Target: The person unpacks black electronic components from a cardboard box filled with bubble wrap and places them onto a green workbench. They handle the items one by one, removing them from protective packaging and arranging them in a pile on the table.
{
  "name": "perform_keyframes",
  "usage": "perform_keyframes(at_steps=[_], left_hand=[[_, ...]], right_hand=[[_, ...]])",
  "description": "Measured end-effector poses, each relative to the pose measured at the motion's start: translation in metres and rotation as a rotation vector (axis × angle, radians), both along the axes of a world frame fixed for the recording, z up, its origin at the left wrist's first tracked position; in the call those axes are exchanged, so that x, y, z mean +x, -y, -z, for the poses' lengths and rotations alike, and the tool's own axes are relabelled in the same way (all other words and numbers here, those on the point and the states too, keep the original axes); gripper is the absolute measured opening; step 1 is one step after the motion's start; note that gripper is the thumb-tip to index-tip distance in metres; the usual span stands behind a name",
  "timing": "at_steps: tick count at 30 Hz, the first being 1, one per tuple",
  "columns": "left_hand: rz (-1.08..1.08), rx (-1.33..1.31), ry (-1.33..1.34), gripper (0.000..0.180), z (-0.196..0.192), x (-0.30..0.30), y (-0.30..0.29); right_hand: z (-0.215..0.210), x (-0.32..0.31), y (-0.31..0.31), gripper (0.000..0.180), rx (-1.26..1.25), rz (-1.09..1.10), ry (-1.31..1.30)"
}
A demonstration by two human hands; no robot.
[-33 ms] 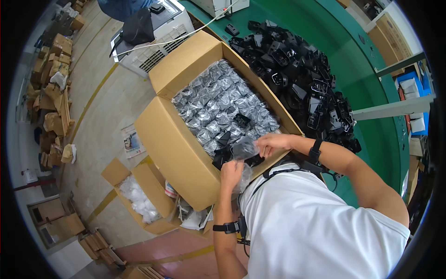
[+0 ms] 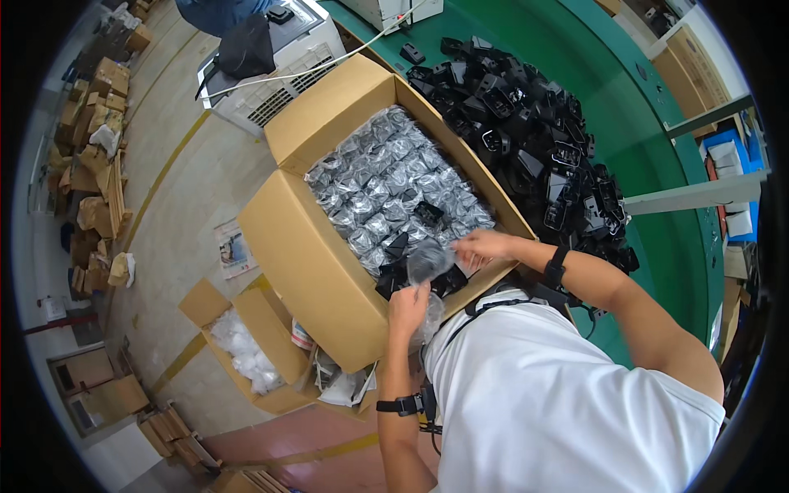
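Head view looks down on a large open cardboard box (image 2: 308, 246) packed with rows of small silvery plastic bags (image 2: 386, 193), each wrapping a dark part. Both hands meet over the box's near corner. The left hand (image 2: 408, 308) pinches the lower edge of a clear plastic bag (image 2: 429, 261), fingers closed on it, and the right hand (image 2: 483, 245) grips the bag's upper edge, fingers curled narrow around it. The bag sits between the two hands, just above loose black parts (image 2: 393, 279) lying in the box corner; what is inside the bag is hard to make out (the film is crumpled and glossy). Each wrist wears a black band.

To the right of the box, a heap of black plastic parts (image 2: 534, 148) spreads across a green surface (image 2: 657, 246). Blue bins (image 2: 727, 156) with white contents stand at the far right, bent by the lens. Left of the big box, a smaller open carton (image 2: 246, 337) on the floor holds white crumpled bags, with a printed paper sheet (image 2: 234, 246) lying flat nearby. A white ribbed machine (image 2: 271, 74) stands beyond the box, a black cloth draped on it. Flattened brown cartons (image 2: 90, 156) pile along the left edge, too small to tell apart. The person's white shirt hides the box's nearest wall.
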State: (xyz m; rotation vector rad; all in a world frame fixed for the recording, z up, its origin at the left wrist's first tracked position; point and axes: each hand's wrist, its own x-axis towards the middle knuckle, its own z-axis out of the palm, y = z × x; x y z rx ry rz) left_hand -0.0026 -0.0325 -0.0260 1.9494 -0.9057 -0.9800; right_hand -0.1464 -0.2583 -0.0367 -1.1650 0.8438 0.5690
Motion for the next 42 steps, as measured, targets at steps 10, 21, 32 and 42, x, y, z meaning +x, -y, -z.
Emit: perform_keyframes(at_steps=[10,21,32,42], left_hand=[[-0.2,0.194,0.055,0.027,-0.045,-0.013,-0.017],[0.136,0.125,0.338,0.051,-0.072,-0.028,0.027],[-0.219,-0.111,-0.149,0.011,-0.045,-0.012,-0.014],[-0.042,0.027,-0.015,0.031,-0.039,-0.016,-0.014]], right_hand=[[0.092,0.005,-0.004,0.045,-0.155,0.293,-0.361],[-0.043,-0.005,-0.016,0.035,0.12,-0.042,-0.042],[0.022,0.014,0.013,0.037,-0.987,-0.784,-0.044],[0.049,0.02,-0.006,0.044,-0.84,-0.996,-0.174]])
